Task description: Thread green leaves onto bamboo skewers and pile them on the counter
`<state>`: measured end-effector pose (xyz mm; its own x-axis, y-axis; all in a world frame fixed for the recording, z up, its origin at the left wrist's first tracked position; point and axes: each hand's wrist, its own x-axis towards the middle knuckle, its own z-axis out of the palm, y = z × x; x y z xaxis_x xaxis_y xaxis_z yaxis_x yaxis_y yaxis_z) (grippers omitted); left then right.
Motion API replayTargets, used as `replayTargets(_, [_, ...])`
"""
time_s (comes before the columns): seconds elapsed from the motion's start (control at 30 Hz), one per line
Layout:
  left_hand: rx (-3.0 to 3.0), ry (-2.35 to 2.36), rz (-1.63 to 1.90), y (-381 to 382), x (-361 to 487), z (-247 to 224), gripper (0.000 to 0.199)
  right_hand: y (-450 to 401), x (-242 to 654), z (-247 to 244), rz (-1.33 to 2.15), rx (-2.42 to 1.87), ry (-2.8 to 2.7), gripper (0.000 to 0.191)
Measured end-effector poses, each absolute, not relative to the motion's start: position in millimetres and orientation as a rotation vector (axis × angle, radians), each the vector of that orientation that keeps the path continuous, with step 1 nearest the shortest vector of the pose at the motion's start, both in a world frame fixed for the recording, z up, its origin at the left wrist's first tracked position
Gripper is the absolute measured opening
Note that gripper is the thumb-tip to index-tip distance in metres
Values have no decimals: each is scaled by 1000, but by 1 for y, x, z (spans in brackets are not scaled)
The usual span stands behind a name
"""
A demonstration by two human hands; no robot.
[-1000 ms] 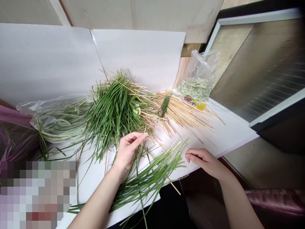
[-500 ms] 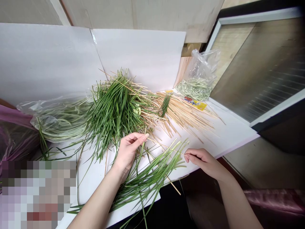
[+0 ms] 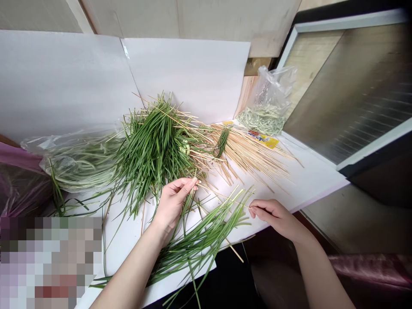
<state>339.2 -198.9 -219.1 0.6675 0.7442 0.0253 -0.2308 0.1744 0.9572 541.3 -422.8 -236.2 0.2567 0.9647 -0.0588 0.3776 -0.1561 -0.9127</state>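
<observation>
Between thumb and fingers, my left hand [image 3: 174, 199] pinches the pale end of a garlic chive [image 3: 186, 210]. My right hand [image 3: 275, 219] is closed on one end of a thin bamboo skewer [image 3: 222, 195]. The skewer slants up leftward, its far end at my left fingertips; whether it pierces the chive is too small to tell. Under and between my forearms, loose garlic chives [image 3: 199, 240] lie across the table's front edge, pale ends to the right. Beyond my left hand rises a big heap of chives [image 3: 154, 146] with skewers sticking out.
Many loose bamboo skewers [image 3: 254, 150] spread over the white table [image 3: 309, 182]. A clear bag of pale green strips [image 3: 262, 118] stands at the back right; another clear bag [image 3: 83, 165] lies left. White panels [image 3: 186, 77] back the table, and a framed glass panel [image 3: 347, 86] is right.
My left hand has shifted very slightly left, and the chive end in it shows shorter above the fingertips. My right hand is almost still.
</observation>
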Motion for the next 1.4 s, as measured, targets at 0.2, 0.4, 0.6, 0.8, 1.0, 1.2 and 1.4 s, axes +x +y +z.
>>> replayTargets(0.2, [1195, 496, 708, -198, 339, -221, 16, -421, 541, -239, 874, -1697, -1259, 32])
replayTargets(0.4, [1143, 502, 665, -197, 339, -219, 19, -421, 539, -238, 876, -1684, -1265, 33])
replayTargets(0.6, [1086, 489, 620, -196, 339, -218, 19, -420, 539, -236, 874, -1685, -1261, 33])
replayTargets(0.8, [1165, 510, 775, -200, 342, -218, 16, -419, 539, -238, 873, -1669, -1246, 33])
replayTargets(1.0, [1218, 541, 816, -202, 342, -217, 16, -419, 538, -240, 872, -1661, -1243, 33])
replayTargets(1.2, [1174, 559, 807, -200, 341, -215, 18, -419, 538, -238, 868, -1659, -1237, 32])
replayTargets(1.4, [1029, 545, 732, -198, 340, -213, 22, -420, 539, -239, 875, -1650, -1244, 32])
